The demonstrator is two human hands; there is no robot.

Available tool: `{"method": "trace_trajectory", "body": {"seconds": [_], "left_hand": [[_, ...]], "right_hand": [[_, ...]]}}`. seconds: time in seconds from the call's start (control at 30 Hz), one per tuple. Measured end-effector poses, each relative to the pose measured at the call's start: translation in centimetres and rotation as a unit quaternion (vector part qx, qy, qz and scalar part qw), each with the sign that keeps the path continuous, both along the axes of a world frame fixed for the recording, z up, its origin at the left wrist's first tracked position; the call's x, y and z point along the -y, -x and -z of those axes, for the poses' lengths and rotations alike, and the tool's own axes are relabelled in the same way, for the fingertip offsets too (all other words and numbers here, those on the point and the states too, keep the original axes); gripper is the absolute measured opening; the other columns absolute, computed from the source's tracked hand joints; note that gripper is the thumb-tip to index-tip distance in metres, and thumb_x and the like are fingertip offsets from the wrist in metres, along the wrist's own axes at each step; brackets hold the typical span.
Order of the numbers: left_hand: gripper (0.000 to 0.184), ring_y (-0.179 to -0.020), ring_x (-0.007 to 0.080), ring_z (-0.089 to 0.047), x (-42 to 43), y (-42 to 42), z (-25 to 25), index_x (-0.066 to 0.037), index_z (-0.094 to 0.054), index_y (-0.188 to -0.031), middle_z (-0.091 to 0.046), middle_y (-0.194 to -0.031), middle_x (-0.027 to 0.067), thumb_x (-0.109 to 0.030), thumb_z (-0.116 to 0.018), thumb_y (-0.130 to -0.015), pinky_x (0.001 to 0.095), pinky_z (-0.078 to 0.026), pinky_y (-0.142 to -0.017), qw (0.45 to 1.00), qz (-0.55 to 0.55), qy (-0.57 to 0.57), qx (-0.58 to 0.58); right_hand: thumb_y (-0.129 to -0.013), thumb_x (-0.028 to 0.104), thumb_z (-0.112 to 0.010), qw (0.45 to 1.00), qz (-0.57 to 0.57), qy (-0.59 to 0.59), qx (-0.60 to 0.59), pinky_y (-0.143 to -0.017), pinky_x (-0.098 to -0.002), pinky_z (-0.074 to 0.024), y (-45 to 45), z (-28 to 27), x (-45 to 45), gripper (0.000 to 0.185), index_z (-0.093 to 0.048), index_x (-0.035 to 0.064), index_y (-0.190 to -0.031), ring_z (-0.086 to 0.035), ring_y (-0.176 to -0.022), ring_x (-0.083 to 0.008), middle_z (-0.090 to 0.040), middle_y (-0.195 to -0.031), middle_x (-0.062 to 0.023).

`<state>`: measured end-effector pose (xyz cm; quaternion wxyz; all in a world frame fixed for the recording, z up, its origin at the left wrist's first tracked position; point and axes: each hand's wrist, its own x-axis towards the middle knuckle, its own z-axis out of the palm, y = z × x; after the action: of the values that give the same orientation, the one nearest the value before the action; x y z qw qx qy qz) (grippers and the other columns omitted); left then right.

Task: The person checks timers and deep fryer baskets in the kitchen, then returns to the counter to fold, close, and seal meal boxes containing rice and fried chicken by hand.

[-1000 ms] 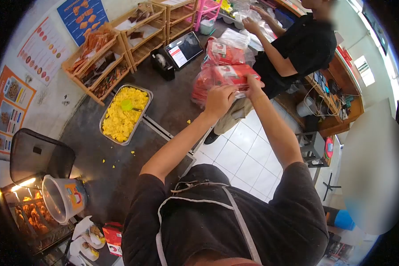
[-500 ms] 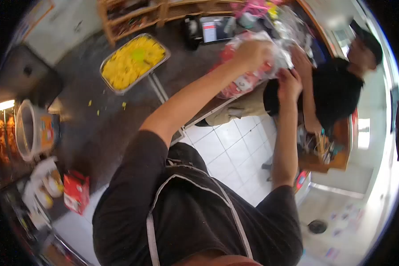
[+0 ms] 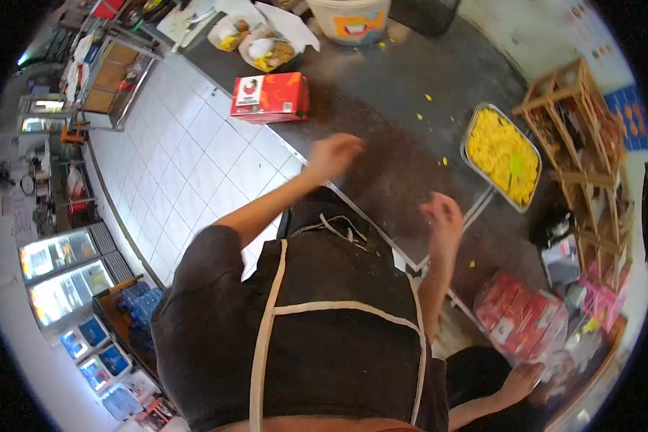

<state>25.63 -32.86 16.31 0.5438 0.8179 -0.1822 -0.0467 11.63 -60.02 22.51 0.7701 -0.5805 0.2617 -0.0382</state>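
Note:
My left hand (image 3: 335, 156) is over the dark counter near its front edge, blurred, with nothing visible in it; it is below and right of a red box (image 3: 270, 97). My right hand (image 3: 443, 216) hovers above the counter with curled fingers, to the left of a metal tray (image 3: 475, 160) of yellow food (image 3: 500, 155). No object shows in its fingers. Red packages in clear plastic (image 3: 518, 317) lie at the lower right, near a co-worker's hand (image 3: 522, 381). Paper boxes with food (image 3: 268, 52) stand open behind the red box.
A white bucket (image 3: 351, 20) stands at the counter's back. Wooden racks (image 3: 576, 122), a black device (image 3: 552, 227) and a pink basket (image 3: 603, 297) line the right side. A co-worker's arm (image 3: 479, 410) reaches in at the lower right. White floor tiles (image 3: 187, 144) show left.
The view has swung left. My hands have left the plastic-wrapped red packages and moved apart, away from them. The packages now lie at the lower right, and the red box is nearer the view's middle.

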Motion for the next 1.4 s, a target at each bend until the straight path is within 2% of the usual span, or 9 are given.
{"method": "trace_trajectory", "body": {"seconds": [0.03, 0.13, 0.27, 0.37, 0.43, 0.67, 1.0, 1.2, 1.4], "left_hand": [[0.017, -0.087, 0.0184, -0.067, -5.5, -1.3, -0.1, -0.004, -0.066, -0.103, -0.070, -0.096, 0.0080, -0.013, -0.065, -0.089, 0.0316, -0.052, -0.076, 0.983, -0.123, 0.107, -0.080], [0.023, -0.093, 0.0135, -0.061, -19.4, -3.5, -2.6, -0.003, -0.061, -0.112, -0.065, -0.100, 0.0052, -0.018, -0.061, -0.093, 0.0283, -0.047, -0.078, 0.905, -0.418, -0.018, 0.079], [0.049, -0.103, 0.0130, -0.054, -26.5, -8.3, -1.1, -0.004, -0.055, -0.121, -0.061, -0.113, 0.0053, -0.043, -0.060, -0.091, 0.0354, -0.045, -0.080, 0.871, -0.476, 0.108, -0.060], [0.050, -0.100, 0.0148, -0.059, -26.2, -12.6, 5.1, -0.001, -0.054, -0.127, -0.061, -0.117, 0.0060, -0.039, -0.056, -0.094, 0.0274, -0.046, -0.085, 0.894, -0.283, 0.214, -0.273], [0.042, -0.099, 0.0152, -0.063, -24.6, -14.3, 5.1, -0.004, -0.058, -0.124, -0.063, -0.117, 0.0059, -0.035, -0.055, -0.095, 0.0294, -0.051, -0.085, 0.887, -0.196, 0.269, -0.320], [0.051, -0.113, 0.0212, -0.057, -23.8, -16.7, 5.0, -0.008, -0.042, -0.135, -0.057, -0.125, 0.0077, -0.031, -0.058, -0.093, 0.0389, -0.049, -0.092, 0.824, 0.010, 0.287, -0.489], [0.051, -0.112, 0.0222, -0.058, -2.0, -10.0, 2.1, -0.012, -0.042, -0.134, -0.058, -0.121, 0.0071, -0.012, -0.064, -0.088, 0.0407, -0.047, -0.095, 0.783, 0.260, 0.115, -0.553], [0.102, -0.126, 0.0227, -0.045, 18.3, -1.6, -2.4, -0.009, -0.008, -0.147, -0.041, -0.137, 0.0101, -0.007, -0.078, -0.072, 0.0386, -0.037, -0.107, 0.769, 0.392, 0.134, -0.487], [0.110, -0.124, 0.0224, -0.045, 32.0, 6.0, -1.5, -0.001, 0.002, -0.145, -0.042, -0.135, 0.0151, -0.015, -0.079, -0.073, 0.0342, -0.037, -0.105, 0.798, 0.342, 0.179, -0.463]], "right_hand": [[-0.090, 0.009, -0.063, 0.998, -0.067, -0.011, -0.003, -0.075, -0.0288, -0.0521, -2.3, 1.5, -2.6, 0.018, -0.063, 0.0019, -0.107, -0.064, -0.084, -0.0151, -0.065, -0.090, -0.0066], [-0.089, 0.015, -0.066, 0.967, -0.254, -0.003, -0.011, -0.076, -0.0277, -0.0513, -8.7, 3.5, -10.3, 0.029, -0.060, 0.0018, -0.114, -0.064, -0.085, -0.0148, -0.065, -0.093, -0.0073], [-0.083, 0.026, -0.073, 0.933, -0.297, 0.168, 0.117, -0.085, -0.0330, -0.0495, -19.8, 4.7, -21.5, 0.055, -0.051, -0.0022, -0.125, -0.061, -0.096, -0.0186, -0.061, -0.110, -0.0114], [-0.080, 0.031, -0.076, 0.896, -0.211, 0.341, 0.189, -0.090, -0.0359, -0.0479, -27.5, 8.4, -28.2, 0.060, -0.051, -0.0039, -0.122, -0.058, -0.102, -0.0206, -0.057, -0.120, -0.0144], [-0.087, 0.026, -0.070, 0.971, -0.229, -0.056, 0.041, -0.090, -0.0310, -0.0485, -30.5, 9.7, -29.4, 0.042, -0.054, 0.0043, -0.118, -0.059, -0.102, -0.0152, -0.062, -0.112, -0.0090], [-0.082, 0.032, -0.074, 0.983, -0.151, -0.091, -0.043, -0.099, -0.0332, -0.0435, -29.0, 7.3, -26.2, 0.077, -0.033, 0.0097, -0.143, -0.053, -0.117, -0.0177, -0.053, -0.127, -0.0105], [-0.080, 0.025, -0.076, 0.941, 0.275, -0.182, -0.079, -0.089, -0.0348, -0.0513, -7.9, 5.6, -13.2, 0.074, -0.038, 0.0081, -0.141, -0.061, -0.106, -0.0197, -0.061, -0.118, -0.0097], [-0.082, 0.034, -0.071, 0.951, 0.299, -0.037, -0.064, -0.097, -0.0386, -0.0447, 3.5, 1.2, 4.8, 0.063, -0.048, 0.0086, -0.135, -0.056, -0.114, -0.0175, -0.063, -0.117, -0.0051], [-0.080, 0.028, -0.074, 0.949, 0.286, 0.030, -0.127, -0.084, -0.0332, -0.0521, 7.3, -0.3, 20.9, 0.053, -0.056, 0.0073, -0.125, -0.064, -0.100, -0.0176, -0.065, -0.115, -0.0050]]}}
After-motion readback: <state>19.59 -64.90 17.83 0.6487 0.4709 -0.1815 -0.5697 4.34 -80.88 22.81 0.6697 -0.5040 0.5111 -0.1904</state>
